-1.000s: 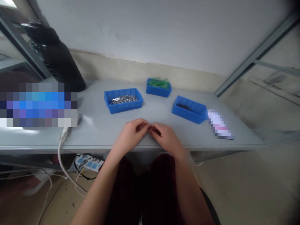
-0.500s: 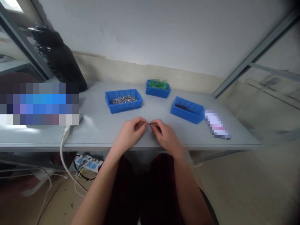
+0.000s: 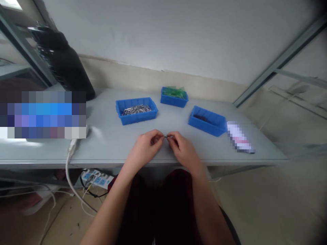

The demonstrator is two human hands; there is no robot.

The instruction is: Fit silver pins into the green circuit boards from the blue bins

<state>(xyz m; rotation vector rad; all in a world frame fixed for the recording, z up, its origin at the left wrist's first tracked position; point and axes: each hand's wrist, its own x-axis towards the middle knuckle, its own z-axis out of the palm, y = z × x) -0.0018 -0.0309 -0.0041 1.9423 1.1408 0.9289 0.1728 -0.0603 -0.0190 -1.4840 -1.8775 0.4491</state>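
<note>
Between my fingertips is a small, thin dark piece (image 3: 166,136), too small to name. My left hand (image 3: 149,144) pinches its left end with thumb and forefinger. From the other side, my right hand (image 3: 181,147) pinches its right end. Both hands are over the front part of the grey table. Just beyond them on the left sits a blue bin (image 3: 139,120) of shiny metal pins (image 3: 138,109). A second blue bin (image 3: 174,101), at the back, has green plastic pieces (image 3: 175,92) in it. On the right, a third blue bin (image 3: 207,127) contains small dark parts (image 3: 201,118).
A large black bottle (image 3: 67,64) stands at the back left, near a blurred-out device with a white cable (image 3: 67,166). A pixelated white item (image 3: 239,137) lies right of the bins. Below the table's front edge is a power strip (image 3: 98,178).
The view has shifted slightly, so the bins and table appear a little further right. Both hands keep their pinch; the thin dark piece now looks straighter and more level between them.
</note>
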